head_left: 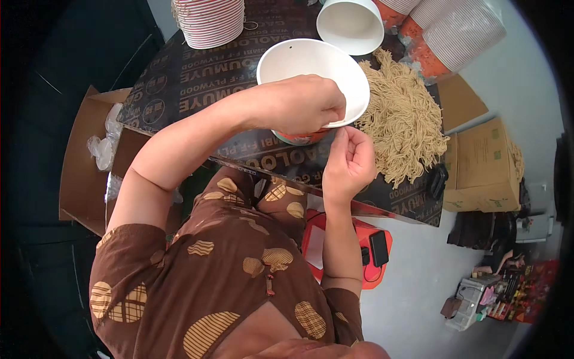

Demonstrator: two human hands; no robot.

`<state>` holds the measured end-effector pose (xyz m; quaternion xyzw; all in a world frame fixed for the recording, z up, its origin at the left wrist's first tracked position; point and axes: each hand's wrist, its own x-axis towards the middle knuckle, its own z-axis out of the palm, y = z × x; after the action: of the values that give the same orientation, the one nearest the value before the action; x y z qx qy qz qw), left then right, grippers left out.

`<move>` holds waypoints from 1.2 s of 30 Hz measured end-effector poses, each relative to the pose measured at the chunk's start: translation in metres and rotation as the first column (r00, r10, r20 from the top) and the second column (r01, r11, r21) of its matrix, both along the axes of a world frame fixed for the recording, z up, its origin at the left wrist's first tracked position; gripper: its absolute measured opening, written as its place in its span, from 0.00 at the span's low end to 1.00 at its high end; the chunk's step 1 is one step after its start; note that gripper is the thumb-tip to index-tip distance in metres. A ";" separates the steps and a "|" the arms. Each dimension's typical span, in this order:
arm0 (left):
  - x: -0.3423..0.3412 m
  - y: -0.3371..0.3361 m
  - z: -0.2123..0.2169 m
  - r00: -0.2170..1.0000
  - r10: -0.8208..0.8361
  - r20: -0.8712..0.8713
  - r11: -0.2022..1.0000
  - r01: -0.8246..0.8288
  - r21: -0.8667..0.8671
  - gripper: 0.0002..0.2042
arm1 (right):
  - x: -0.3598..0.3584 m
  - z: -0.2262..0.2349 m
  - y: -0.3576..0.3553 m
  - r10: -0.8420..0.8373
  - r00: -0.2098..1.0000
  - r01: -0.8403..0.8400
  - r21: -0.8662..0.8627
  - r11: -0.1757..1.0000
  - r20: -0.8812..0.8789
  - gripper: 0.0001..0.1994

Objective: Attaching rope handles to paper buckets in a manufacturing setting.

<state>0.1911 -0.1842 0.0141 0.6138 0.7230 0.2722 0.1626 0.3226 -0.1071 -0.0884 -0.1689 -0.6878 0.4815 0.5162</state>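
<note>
A white paper tub [314, 51] with an orange and green outer side stands at the table's near edge, its mouth tilted toward me. A small hole shows near its far rim. My left hand [308, 105] reaches across the mouth, its fingers curled down at the near right rim; what they pinch is hidden. Just outside that rim, my right hand [351, 157] is closed with thumb and forefinger together close under the left fingers. Anything held between them is too small to make out. A loose heap of beige cords [400, 116] lies to the right of the tub.
The dark printed plywood table [203, 84] carries a stack of tubs [210, 21] at far left, another white tub [350, 27] behind, and bagged tub stacks [463, 36] at far right. Cardboard boxes [484, 164] stand right; an open carton [81, 161] stands left. A phone [378, 248] lies on a red stool.
</note>
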 end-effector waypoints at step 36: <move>0.049 -0.026 -0.110 0.838 0.068 -0.541 0.934 0.138 0.330 0.07 | 0.079 -0.055 -0.041 0.001 0.933 -0.052 0.135 0.990 0.360 0.03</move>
<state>0.2401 -0.2102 -0.0956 0.6980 0.6662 0.2101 -0.1579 0.4012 -0.1477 -0.1434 -0.2075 -0.8052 0.3994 0.3860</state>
